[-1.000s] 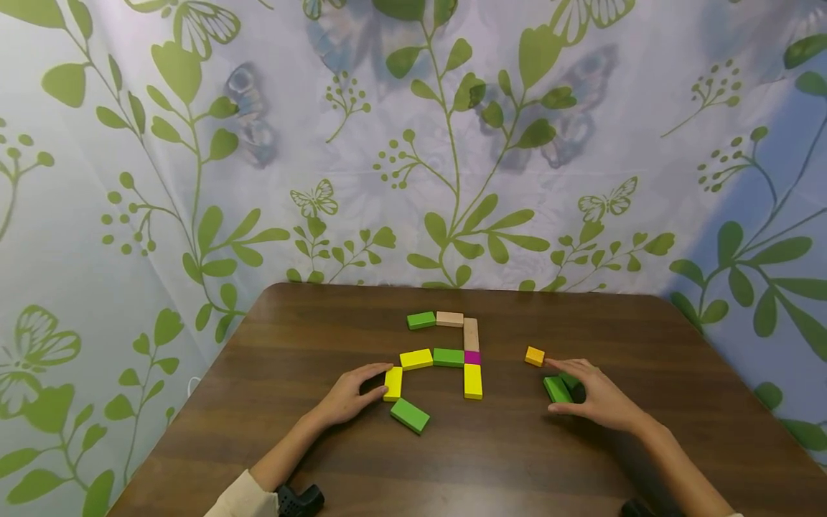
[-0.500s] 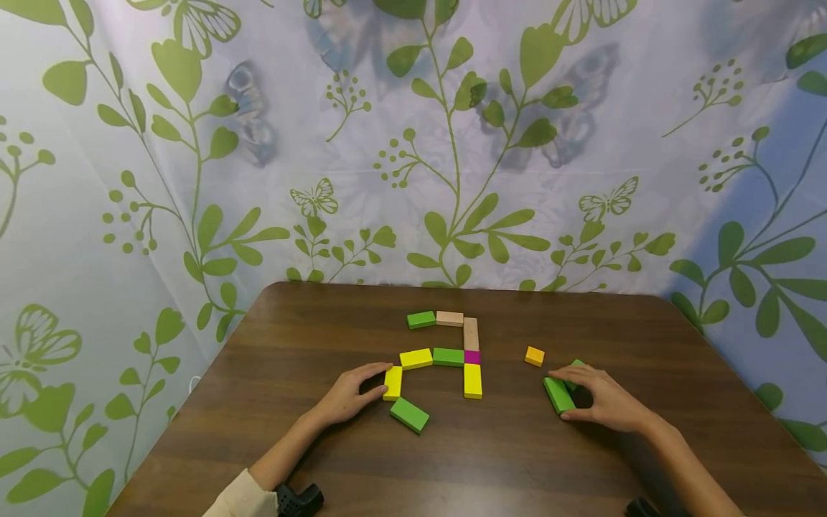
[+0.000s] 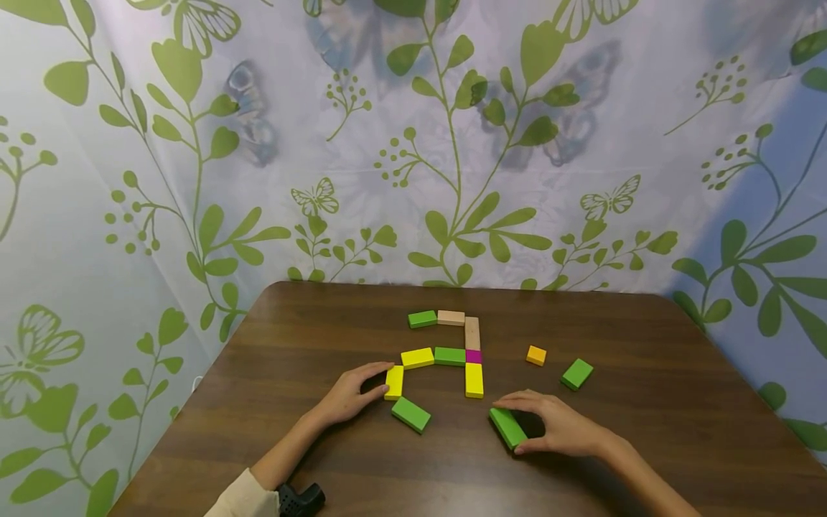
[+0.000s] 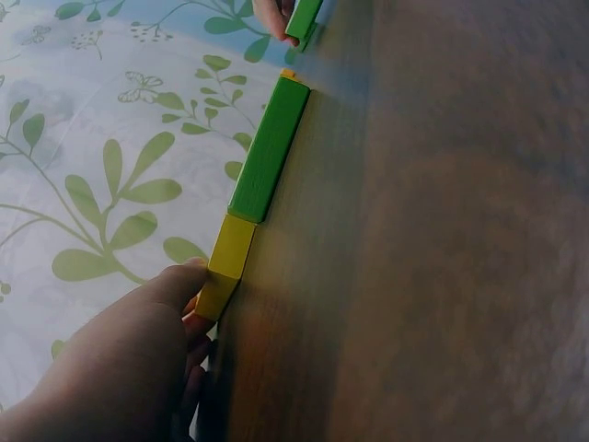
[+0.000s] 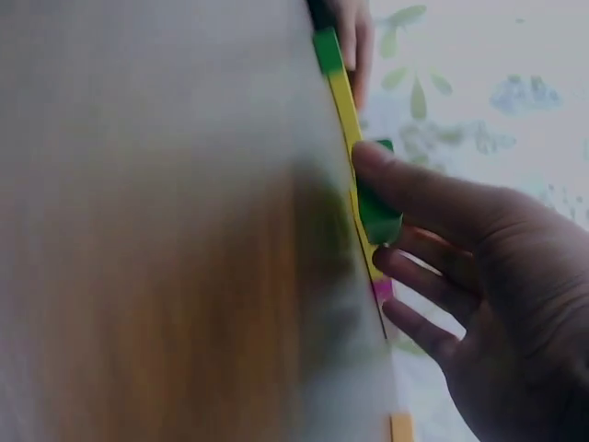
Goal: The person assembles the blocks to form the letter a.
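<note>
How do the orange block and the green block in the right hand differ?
The green block is long, the orange block short. The right hand pinches the green block; the orange block lies untouched on the table. Both have flat faces and one plain colour.

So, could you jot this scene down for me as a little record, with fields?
Left hand: holding a yellow block
Right hand: pinching a green block
Loose, farther right: orange block, second green block
Magenta block: between a tan block and second yellow block
Surface: brown table
Behind: leaf-print backdrop
</note>
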Tool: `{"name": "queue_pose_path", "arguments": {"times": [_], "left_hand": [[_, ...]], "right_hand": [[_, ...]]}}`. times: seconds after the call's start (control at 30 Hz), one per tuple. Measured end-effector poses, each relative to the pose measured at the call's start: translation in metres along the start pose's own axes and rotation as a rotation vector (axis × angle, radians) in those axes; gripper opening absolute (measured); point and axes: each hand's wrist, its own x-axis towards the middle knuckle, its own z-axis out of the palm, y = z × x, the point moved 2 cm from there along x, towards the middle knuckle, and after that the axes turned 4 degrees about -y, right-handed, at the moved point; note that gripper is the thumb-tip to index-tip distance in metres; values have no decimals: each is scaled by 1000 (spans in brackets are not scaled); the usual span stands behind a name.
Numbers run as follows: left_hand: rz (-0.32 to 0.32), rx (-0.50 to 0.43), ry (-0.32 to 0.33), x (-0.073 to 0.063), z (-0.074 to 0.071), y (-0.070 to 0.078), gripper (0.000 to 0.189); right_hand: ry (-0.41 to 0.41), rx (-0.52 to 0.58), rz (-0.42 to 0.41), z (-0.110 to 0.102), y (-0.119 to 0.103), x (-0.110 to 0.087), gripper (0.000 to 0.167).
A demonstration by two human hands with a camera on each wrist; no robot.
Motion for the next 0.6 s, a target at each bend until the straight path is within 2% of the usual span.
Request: {"name": "queue_pose_path", "arguments": {"times": [0.17,0.43,0.5,0.6], "left_hand": [[3,-12,-2,0,-1,1,47],[3,-12,-4,-1,-1,1,46],[6,-15,1,0,-2,2,46],[15,-11,5,0,-2,3,46]], "right_hand": [[-7,6,-21,10,-12,8,65],[49,-51,117,15,-18,8,72],[52,-62,115,15,-20,10,69],[64,-54,61,16,-24,15,61]]}}
